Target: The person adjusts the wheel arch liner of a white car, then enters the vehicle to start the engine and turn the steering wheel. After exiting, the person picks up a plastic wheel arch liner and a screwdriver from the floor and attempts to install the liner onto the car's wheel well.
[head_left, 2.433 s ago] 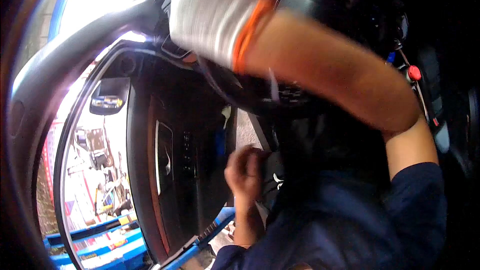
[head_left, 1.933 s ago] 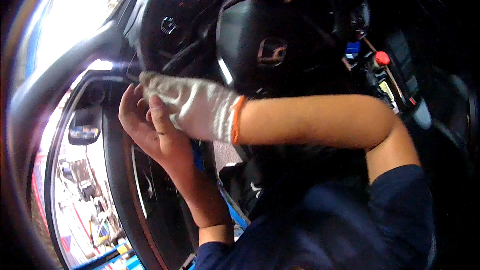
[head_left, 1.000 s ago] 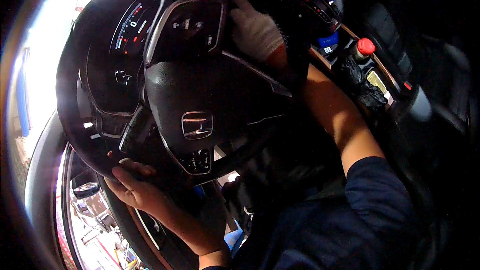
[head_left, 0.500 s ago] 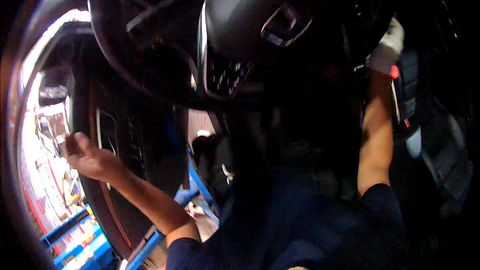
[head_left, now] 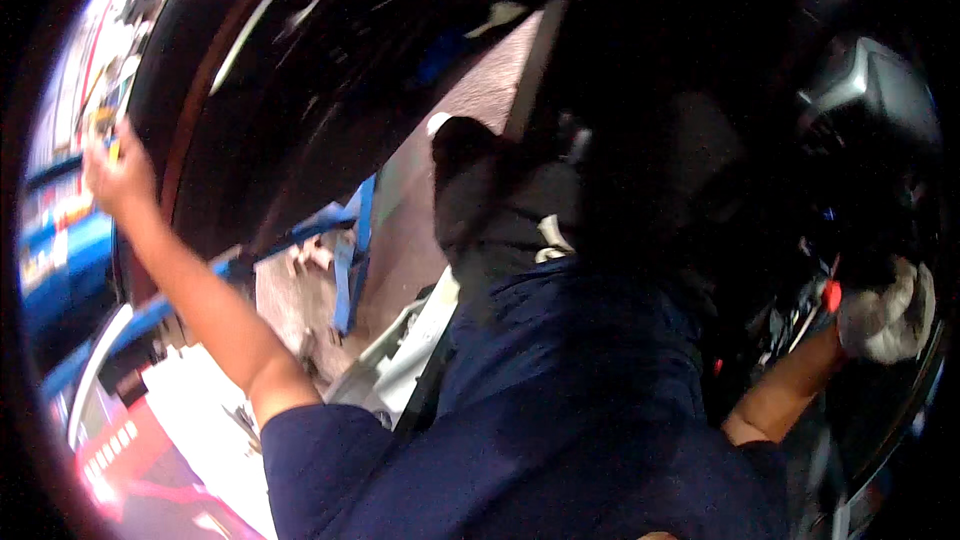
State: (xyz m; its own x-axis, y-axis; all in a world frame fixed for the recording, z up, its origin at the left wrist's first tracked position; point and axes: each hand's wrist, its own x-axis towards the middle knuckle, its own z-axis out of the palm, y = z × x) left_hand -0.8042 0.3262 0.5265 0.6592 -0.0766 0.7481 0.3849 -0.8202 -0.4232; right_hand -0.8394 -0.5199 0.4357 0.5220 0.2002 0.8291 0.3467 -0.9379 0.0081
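My left hand is bare and stretched out to the far left, beside the dark car door. Its fingers look parted, with a bright yellow patch showing between them; blur hides finer detail. On the right, my right hand wears a pale work glove with a grey cuff. Its fingers curve loosely with a dark gap between thumb and fingers, and nothing held shows there. Close to that wrist is a red seat-belt buckle button.
My dark-clothed legs stretch toward the dim footwell. Through the door opening are blue metal framing, a brownish floor and a pale door sill. A grey shiny part lies at the upper right.
The view has swung down, so the steering wheel has left the picture. My left arm reaches farther out. My right hand has come back from the dashboard area to beside the red buckle button.
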